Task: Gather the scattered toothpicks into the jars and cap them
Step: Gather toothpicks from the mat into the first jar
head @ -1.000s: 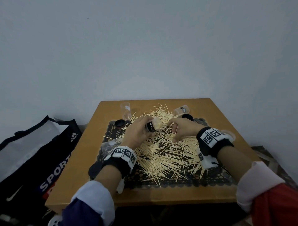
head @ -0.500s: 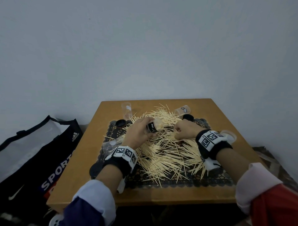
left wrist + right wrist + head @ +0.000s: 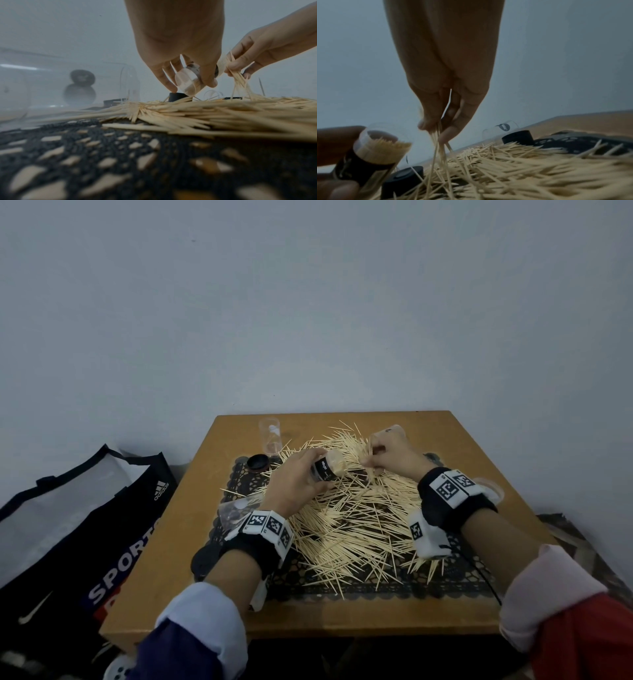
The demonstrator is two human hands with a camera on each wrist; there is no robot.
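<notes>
Wooden toothpicks (image 3: 356, 518) beside the tilted jar (image 3: 329, 467): our left hand (image 3: 294, 484) grips it mouth-out so our right hand (image 3: 390, 460), fingers (image 3: 447, 134) pinching a bunch (image 3: 437, 147), can feed it.

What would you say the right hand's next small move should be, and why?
Probably carry its pinched bunch of toothpicks over to the open jar: the right hand has them lifted off the pile, and the left hand holds the jar's mouth tilted toward it.

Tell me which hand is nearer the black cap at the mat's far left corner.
Left. The left hand, holding a jar, sits just right of that cap. The right hand, pinching toothpicks, is farther right, across the pile.
</notes>
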